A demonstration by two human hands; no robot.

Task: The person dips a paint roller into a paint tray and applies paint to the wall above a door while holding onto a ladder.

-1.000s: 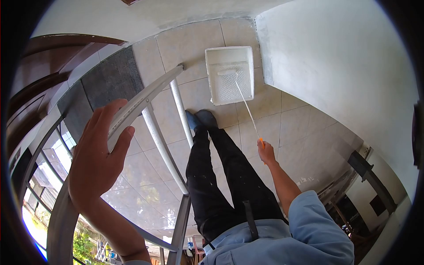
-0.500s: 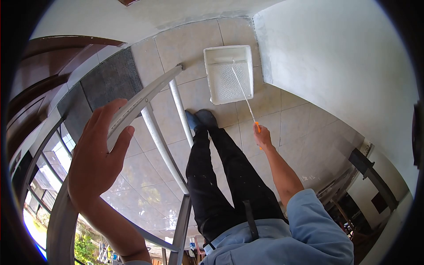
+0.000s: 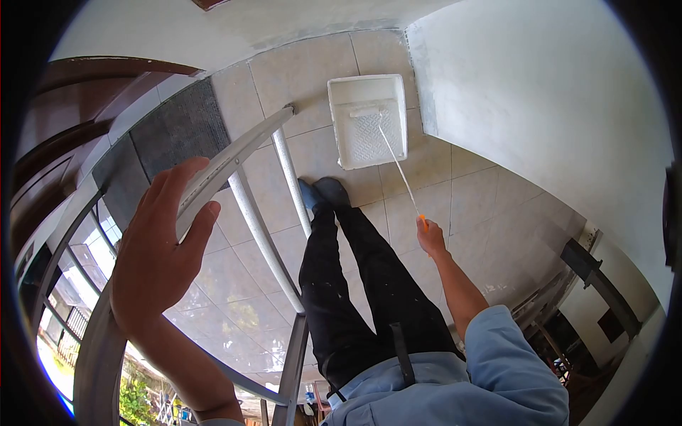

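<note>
My right hand (image 3: 430,238) is closed round the orange handle of a long-shafted paint roller (image 3: 398,162). The roller's white head lies in a white paint tray (image 3: 403,135) on the floor, against the textured ramp. Wet white paint coats the tray inside. At the left, my left hand (image 3: 160,245) grips the side rail of an aluminium ladder (image 3: 245,153), its thumb on one side and its fingers over the other. Part of the rail is hidden under that palm.
A white wall (image 3: 540,92) rises close to the tray's right. A dark mat (image 3: 177,124) lies on the tiled floor (image 3: 298,85) near a brown door (image 3: 53,142). My feet (image 3: 323,193) stand between the ladder and the tray.
My right hand has drawn back toward my body, slightly to the right. The roller head has come nearer along the tray's ramp. My left hand stays on the ladder.
</note>
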